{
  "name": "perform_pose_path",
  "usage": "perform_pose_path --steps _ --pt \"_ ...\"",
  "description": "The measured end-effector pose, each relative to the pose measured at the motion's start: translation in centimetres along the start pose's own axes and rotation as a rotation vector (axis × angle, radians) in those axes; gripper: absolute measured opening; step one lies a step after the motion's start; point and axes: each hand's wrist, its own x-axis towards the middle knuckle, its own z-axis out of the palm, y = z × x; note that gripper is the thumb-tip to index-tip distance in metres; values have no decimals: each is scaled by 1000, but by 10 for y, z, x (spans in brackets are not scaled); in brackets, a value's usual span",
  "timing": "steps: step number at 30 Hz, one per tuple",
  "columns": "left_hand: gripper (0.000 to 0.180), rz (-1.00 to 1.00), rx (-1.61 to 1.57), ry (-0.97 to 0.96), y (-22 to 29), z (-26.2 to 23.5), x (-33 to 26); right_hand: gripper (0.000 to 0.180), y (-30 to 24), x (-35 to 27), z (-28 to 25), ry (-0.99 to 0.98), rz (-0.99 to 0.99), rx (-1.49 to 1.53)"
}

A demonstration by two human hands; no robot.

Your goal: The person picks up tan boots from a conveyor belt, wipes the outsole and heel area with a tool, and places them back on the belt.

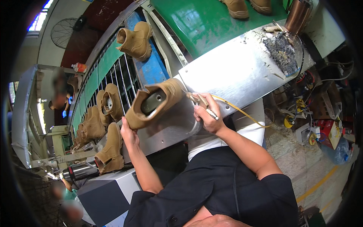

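A tan ankle boot (174, 90) lies tilted over the metal worktop, its opening facing me. Inside it sits a dark green shoe last (155, 102) with a hole. My left hand (129, 133) is closed on the boot's shaft at the left end. By the toe end, my right hand (208, 114) is closed round a slim hand tool (212, 113) with a pale handle. Its thin tip points toward the boot's toe; my fingers cover much of it, so its exact kind is unclear. A yellow cord (242, 111) runs rightward from near this hand.
Several tan boots (111, 149) stand along a rack at the left; another boot (137, 39) sits on a blue surface. Beyond is a green surface (196, 26) with boots. The metal worktop (230, 62) carries charred residue (281, 55) and a copper-coloured cylinder (298, 17). Other people appear far left.
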Motion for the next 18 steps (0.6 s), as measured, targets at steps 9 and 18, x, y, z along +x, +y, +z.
perform_pose_path --steps 9,18 --pt "52 -357 93 -147 -14 -7 -110 33 18 7 17 -19 -15 -212" --pt "62 -525 -65 -418 -6 47 -147 35 8 -11 18 -64 8 -261"
